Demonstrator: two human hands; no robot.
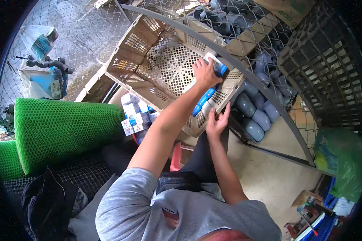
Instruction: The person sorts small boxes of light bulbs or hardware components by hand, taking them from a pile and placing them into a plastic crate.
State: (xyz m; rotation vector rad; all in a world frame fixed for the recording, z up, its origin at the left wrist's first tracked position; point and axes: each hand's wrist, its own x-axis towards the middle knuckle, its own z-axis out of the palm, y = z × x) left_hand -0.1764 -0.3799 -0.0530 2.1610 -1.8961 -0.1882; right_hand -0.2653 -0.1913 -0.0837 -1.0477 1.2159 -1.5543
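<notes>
Left hand on a white-and-blue carton inside the plastic crate

Left hand (205, 74) has its fingers and thumb around a small white-and-blue carton (219, 65) and appears to grip it, at the right side of the slatted beige crate (128, 54). Below the wrist, more blue-and-white packaging (205, 100) lines the same wall. The right hand (217, 122) is loosely spread, nothing in its grasp, its fingertips by the crate's near right rim.

Beyond the crate's left side sit stacked white cartons (132, 118), then a roll of green plastic mesh (68, 128). To the right lie grey pipe elbows (253, 130) behind a curved metal bar (283, 114) and wire netting.

The crate looks tilted; if it rocked under a push, the cartons could slide along the wall or topple. A loose pinch might also let the held one slip.

The left hand and forearm hide part of the cartons, their print is unreadable, and whether the right fingertips touch the rim is unclear. What supports the crate is hidden, and the lens edge cuts off the surroundings.
</notes>
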